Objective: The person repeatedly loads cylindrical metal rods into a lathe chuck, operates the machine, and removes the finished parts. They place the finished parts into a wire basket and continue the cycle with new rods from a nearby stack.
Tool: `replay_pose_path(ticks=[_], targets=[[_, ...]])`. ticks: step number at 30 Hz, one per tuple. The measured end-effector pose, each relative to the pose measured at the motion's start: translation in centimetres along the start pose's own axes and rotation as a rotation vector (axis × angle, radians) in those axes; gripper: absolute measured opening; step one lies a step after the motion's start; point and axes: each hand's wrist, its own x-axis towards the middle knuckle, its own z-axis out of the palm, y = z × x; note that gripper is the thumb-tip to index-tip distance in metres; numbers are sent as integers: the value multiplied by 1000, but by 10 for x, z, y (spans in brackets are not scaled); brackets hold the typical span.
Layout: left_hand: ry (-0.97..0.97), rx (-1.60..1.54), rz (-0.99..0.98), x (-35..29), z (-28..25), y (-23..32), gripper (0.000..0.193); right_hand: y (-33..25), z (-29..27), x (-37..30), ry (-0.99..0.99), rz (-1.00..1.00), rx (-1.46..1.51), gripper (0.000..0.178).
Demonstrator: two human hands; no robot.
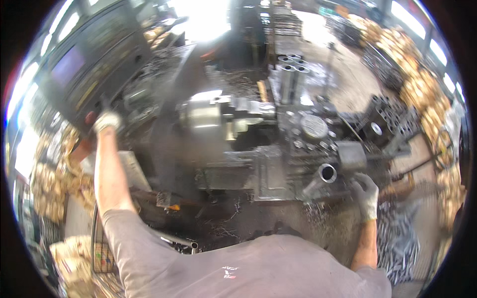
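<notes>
Dark oily metal machine bed spans the middle. Right half carries a silver hollow metal tube near edge, a grey boxy metal block right of it, and a round silver metal disc farther back. Dark grimy surface below, near side: thin metal shavings scattered on it.

left arm stretched far forward, gloved left hand blurred, right arm lower, gloved right hand loosely curved
</notes>
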Motion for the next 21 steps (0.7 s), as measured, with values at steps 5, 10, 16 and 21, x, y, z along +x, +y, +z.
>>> replay_pose_path(ticks=[5, 10, 16, 21], targets=[[849, -299, 286, -149, -22, 90, 61, -10, -15, -35, -55, 124, -105, 33], [406, -931, 646, -420, 49, 140, 20, 19, -9, -40, -211, 143, -4, 35], [-797, -628, -253, -684, 207, 57, 34, 41, 21, -16, -433, 52, 176, 59], [-868, -583, -490, -768, 173, 23, 40, -6, 64, 6, -537, -229, -191, 66]])
